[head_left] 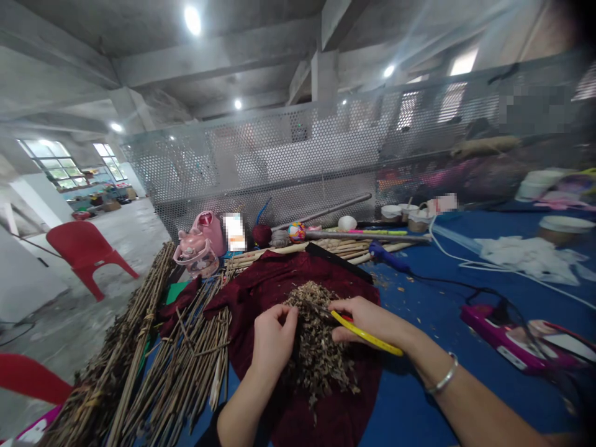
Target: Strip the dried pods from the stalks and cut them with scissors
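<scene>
A heap of dry, brownish leaf-like bits (321, 366) lies on a dark red cloth (261, 279) over the blue table. At the left edge of the heap is my left hand (274, 335), its thumb and fingers pinched together; what they hold is too small to make out. My right hand (363, 320), over the heap's right side, grips a cutting tool with yellow handles (372, 341). The dark blades point left toward my left fingertips, above the heap.
Thin cut sticks (186, 366) and bundled stalks (139, 335) lie to the left. Behind the cloth are yarn balls (296, 231), long rods and a pink basket (198, 261). A purple power strip (498, 341), cables and a blue-handled tool (388, 256) are at the right.
</scene>
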Tool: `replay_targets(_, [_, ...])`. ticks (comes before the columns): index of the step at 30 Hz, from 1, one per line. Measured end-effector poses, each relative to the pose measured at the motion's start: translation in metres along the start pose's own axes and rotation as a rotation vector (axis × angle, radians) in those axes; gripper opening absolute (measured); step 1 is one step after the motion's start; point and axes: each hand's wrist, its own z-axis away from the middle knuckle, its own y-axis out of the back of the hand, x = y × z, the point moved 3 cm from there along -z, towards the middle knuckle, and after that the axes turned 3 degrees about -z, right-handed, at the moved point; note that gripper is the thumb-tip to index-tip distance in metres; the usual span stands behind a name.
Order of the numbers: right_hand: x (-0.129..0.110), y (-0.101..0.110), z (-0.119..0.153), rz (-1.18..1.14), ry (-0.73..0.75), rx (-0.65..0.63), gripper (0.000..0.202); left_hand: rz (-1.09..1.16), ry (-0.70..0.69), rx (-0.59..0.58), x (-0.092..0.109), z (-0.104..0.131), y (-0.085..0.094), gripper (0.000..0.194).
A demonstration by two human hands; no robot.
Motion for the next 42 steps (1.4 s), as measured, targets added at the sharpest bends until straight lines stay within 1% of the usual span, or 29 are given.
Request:
replay_targets(3, [0.0,0.0,0.001,0.008,0.0,-0.029,0.047,0.005,0.001,0.019,0.002,0.0,0.002,0.031])
replay_targets(9, [-0.004,0.003,0.007,0.052,0.102,-0.005,0.047,0.081,0.0,0.105,0.0,-0.001,0.004,0.032])
replay_targets(14, [-0.003,0.0,0.004,0.068,0.092,-0.007,0.052,0.085,-0.047,0.061,0.002,0.0,0.001,0.03])
replay_targets(17, [0.001,-0.004,0.002,0.04,0.113,-0.015,0.05,0.068,-0.07,0.024,0.003,0.001,-0.001,0.03])
replay_targets(24, [0.006,-0.005,0.002,-0.029,0.074,-0.065,0.051,0.054,-0.053,0.014,0.003,0.0,0.0,0.029])
replay_targets(27, [0.005,-0.003,0.003,-0.028,0.085,-0.059,0.052,0.071,-0.022,0.049,0.003,0.0,0.002,0.03])
replay_targets(31, [0.002,-0.002,0.007,0.0,0.165,-0.026,0.059,0.125,-0.001,0.133,0.001,0.0,0.004,0.031])
replay_targets(33, [-0.001,-0.004,0.009,0.007,0.185,-0.039,0.065,0.135,-0.024,0.148,0.001,0.0,0.004,0.03])
replay_targets(35, [-0.004,-0.006,0.01,0.019,0.187,-0.043,0.067,0.131,-0.073,0.137,0.002,0.002,0.002,0.028])
replay_targets(38, [-0.008,-0.008,0.008,0.035,0.183,-0.021,0.06,0.105,-0.151,0.099,0.007,0.005,-0.001,0.026])
replay_targets(42, [-0.008,-0.007,0.005,0.004,0.158,-0.05,0.055,0.072,-0.161,0.069,0.009,0.006,-0.002,0.025])
